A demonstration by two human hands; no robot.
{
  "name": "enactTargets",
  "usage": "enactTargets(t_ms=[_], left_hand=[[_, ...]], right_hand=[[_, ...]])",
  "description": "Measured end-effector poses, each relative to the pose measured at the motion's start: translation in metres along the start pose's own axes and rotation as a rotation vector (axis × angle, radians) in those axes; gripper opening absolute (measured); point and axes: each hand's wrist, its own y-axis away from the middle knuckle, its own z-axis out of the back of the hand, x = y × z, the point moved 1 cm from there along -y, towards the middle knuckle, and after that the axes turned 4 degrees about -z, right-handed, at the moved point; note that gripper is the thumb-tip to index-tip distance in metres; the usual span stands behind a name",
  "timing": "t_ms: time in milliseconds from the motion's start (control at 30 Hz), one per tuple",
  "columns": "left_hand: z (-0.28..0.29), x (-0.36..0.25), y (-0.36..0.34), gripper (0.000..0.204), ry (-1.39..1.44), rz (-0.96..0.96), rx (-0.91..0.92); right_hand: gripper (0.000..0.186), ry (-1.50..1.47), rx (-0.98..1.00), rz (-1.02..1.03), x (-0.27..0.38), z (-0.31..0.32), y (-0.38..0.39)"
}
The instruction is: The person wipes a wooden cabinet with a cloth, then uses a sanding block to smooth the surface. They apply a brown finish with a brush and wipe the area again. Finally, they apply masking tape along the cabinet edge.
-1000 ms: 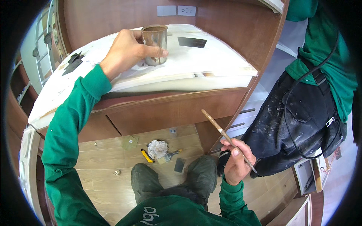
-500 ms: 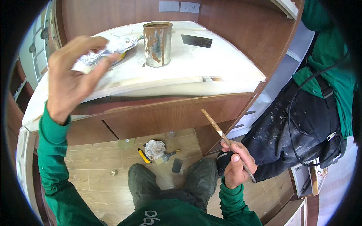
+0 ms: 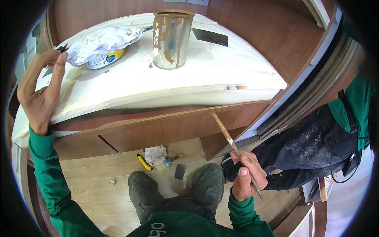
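Observation:
My left hand [image 3: 41, 89] is at the left end of the white-covered ledge [image 3: 221, 67], thumb and fingers drawn together beside small dark pieces [image 3: 63, 48]; what is between the fingertips is unclear. Near it sits a tub with yellow on its label [image 3: 106, 58], topped by crumpled white cloth or paper [image 3: 102, 39]. A paint-smeared metal can [image 3: 171, 43] stands upright in the middle, with a dark flat piece [image 3: 211, 36] behind it to the right. My right hand [image 3: 246, 175] grips a thin, paint-smeared wooden stick [image 3: 225, 132] in front of the brown drawer fronts [image 3: 173, 126].
A co-worker in dark, spotted trousers [image 3: 292, 154] and green top is at my right beside the wooden cabinet side [image 3: 268, 35]. On the floor below lie a yellow utility knife [image 3: 145, 162], crumpled paper [image 3: 156, 154], a scraper [image 3: 171, 160] and a dark square [image 3: 180, 172].
My left hand has let go of the can and moved left past the covered tub to the dark pieces. The view has shifted. My right hand still holds the stick.

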Motion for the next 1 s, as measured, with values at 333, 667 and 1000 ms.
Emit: enactTargets(t_ms=[333, 667, 1000], left_hand=[[0.002, 0.006, 0.011, 0.022, -0.014, 0.035, 0.077], [0.002, 0.007, 0.012, 0.022, -0.022, 0.031, 0.097], [0.004, 0.008, 0.013, 0.021, -0.036, 0.013, 0.103]], right_hand=[[0.024, 0.031, -0.019, -0.045, 0.002, -0.008, 0.003], [0.024, 0.017, -0.051, -0.054, 0.001, -0.01, 0.005], [0.024, 0.009, -0.077, -0.071, 0.003, -0.012, 0.005]])
